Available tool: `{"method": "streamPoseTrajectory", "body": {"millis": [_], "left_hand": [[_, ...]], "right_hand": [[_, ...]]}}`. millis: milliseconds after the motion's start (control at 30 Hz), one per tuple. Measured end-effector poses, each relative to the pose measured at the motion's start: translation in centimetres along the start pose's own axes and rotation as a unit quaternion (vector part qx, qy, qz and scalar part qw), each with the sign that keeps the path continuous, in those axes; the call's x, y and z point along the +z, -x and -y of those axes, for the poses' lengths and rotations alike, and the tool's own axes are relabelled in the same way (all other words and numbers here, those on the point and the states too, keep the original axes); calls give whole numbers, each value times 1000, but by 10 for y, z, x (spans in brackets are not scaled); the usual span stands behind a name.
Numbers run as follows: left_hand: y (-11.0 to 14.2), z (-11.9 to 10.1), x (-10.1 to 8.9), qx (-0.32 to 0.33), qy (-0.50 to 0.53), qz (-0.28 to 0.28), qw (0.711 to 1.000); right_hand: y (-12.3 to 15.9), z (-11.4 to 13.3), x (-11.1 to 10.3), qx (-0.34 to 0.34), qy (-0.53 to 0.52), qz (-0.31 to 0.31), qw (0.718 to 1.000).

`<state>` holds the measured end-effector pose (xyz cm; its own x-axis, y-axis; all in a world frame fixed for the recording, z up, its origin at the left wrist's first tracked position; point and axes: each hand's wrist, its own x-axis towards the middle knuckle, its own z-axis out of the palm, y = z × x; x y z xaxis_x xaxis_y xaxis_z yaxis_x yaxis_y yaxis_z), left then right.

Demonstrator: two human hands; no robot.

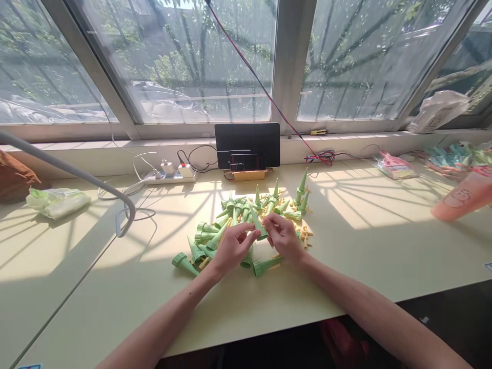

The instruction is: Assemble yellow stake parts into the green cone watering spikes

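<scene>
Pinched in my left hand: green plastic cone, above table; my right hand curled beside it, hold unclear; loose green cones, yellow pegs crowding around; phone beyond

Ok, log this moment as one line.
left hand: holds green cone | right hand: near cone's base | yellow pieces: on table

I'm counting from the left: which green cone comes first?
The green cone on its side at the near left, wide ribbed end pointing left; the others all sit farther right.
</scene>
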<state>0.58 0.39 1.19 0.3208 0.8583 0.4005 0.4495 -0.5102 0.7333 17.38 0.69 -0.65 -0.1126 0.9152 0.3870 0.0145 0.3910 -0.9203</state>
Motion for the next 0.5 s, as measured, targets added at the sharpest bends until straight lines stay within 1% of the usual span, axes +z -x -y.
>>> {"method": "streamPoseTrajectory", "body": {"millis": [167,300,500], "left_hand": [[-1,-1,0,66,-42,-17,997],[-1,4,1,113,-59,-27,992],[1,11,3,164,-114,-68,977]], "right_hand": [[-1,4,-1,5,14,-3,1000],[-1,6,-1,6,23,-2,1000],[-1,3,0,13,26,0,1000]]}}
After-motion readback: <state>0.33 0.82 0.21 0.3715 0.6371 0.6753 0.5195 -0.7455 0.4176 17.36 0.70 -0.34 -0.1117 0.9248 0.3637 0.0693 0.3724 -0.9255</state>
